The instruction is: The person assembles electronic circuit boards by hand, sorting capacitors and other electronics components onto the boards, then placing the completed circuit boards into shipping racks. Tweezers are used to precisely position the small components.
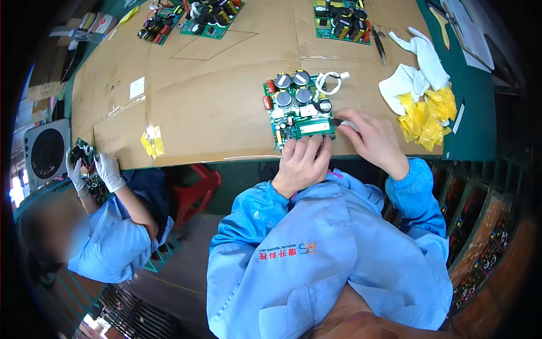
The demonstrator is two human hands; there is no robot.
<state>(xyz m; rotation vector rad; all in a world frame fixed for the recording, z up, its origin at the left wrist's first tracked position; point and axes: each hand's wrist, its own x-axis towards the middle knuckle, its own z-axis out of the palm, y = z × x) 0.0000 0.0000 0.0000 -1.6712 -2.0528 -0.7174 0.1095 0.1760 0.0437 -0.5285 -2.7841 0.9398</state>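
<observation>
A green circuit board lies on the cardboard in front of me. It carries several round black capacitors, red parts along its left side and a coiled white cable at its far right corner. My left hand grips the board's near edge, fingers curled over it and the thumb hidden. At the board's right edge, my right hand pinches a small thing with a dark tip and a pale body, mostly covered by the fingers. Whether its tip touches the board I cannot tell.
White gloves and crumpled yellow tape lie to the right, below tweezers and a brush. More boards stand at the far edge. A gloved co-worker handles a board at left, near a red stool.
</observation>
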